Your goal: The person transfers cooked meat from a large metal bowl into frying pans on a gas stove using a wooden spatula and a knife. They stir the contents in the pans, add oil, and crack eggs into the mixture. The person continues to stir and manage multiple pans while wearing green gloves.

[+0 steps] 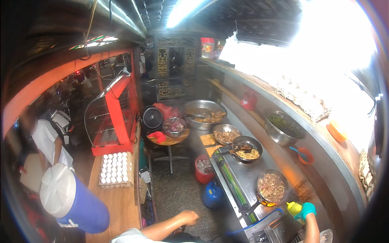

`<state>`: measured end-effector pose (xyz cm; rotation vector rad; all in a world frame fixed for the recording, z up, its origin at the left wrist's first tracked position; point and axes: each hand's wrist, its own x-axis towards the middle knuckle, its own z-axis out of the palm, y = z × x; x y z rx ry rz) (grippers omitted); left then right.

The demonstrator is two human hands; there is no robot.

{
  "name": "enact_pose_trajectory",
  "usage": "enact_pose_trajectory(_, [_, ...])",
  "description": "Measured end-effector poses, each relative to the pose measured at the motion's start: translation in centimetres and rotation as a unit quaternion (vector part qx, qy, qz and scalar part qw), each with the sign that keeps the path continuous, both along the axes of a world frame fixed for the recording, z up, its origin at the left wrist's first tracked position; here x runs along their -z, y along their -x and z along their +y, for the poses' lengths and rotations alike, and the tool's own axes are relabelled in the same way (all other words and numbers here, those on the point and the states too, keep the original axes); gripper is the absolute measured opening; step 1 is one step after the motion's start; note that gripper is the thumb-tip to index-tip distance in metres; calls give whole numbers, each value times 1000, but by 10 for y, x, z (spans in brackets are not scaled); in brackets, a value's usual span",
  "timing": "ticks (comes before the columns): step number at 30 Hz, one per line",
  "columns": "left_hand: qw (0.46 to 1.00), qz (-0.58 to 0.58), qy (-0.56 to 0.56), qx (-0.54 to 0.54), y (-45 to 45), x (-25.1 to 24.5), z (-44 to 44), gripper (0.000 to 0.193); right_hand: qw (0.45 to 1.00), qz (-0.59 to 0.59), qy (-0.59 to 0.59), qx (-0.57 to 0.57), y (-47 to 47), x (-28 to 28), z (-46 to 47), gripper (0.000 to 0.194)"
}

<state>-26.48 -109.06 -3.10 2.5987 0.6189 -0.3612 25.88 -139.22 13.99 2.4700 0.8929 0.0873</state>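
My right hand [305, 211], in a teal glove, grips a yellow squeeze bottle [294, 209] tilted with its nozzle to the left. Just beyond the nozzle, a frying pan [252, 208] of chopped meat [270, 186] sits over a lit burner with orange flame under its rim. Farther along the steel stove top [247, 185], a dark wok [260, 146] holds a yellowish chopped mixture [248, 154] and a wooden spatula [238, 149]. Over the floor, my left hand [188, 217] hangs with fingers curled and nothing seen in it.
Steel bowls of food [226, 133] stand beyond the wok. A blue gas cylinder [213, 194] and a red bucket [204, 168] are below the stove. Left, a counter [117, 209] bears an egg tray [117, 168] and a blue drink cooler [82, 203]; a person [50, 139] stands outside.
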Motion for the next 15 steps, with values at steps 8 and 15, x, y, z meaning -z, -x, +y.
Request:
enact_pose_trajectory(8, [997, 64, 0, -48, 20, -3, 2, 44, 996, 5, -93, 8, 7, -13, 13, 54])
enact_pose_trajectory(15, [992, 93, 8, -83, 47, -7, 17, 47, 928, 131, -349, 27, -12, -36, -15, 52])
